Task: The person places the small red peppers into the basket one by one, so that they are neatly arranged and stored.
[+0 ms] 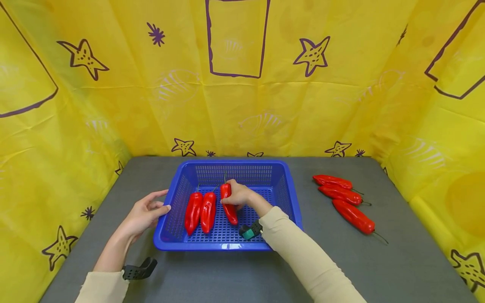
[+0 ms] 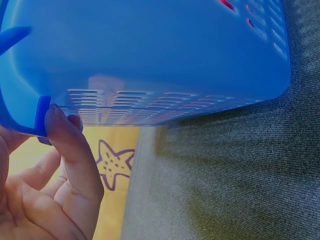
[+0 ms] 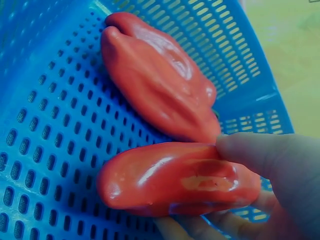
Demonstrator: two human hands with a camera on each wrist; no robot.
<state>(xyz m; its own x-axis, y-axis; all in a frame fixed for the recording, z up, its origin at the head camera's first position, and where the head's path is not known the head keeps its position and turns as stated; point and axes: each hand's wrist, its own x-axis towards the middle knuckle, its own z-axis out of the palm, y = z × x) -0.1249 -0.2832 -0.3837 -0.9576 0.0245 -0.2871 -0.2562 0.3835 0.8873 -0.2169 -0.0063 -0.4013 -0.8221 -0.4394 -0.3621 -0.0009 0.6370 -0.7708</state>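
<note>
The held pepper (image 3: pixel 175 179) partly hides the right hand's fingers (image 3: pixel 237 224).

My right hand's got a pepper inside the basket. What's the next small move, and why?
I'd probably ease the pepper down and open the right hand: it's inside the basket, beside two other peppers, and the left hand holds the basket. Three more peppers lie outside on the table.

Head view: high, facing forward and down over bench (image 1: pixel 212 277). Left wrist: close, sideways, facing outside of basket (image 2: pixel 150 50). Right wrist: close, into basket; head view shares interior.
</note>
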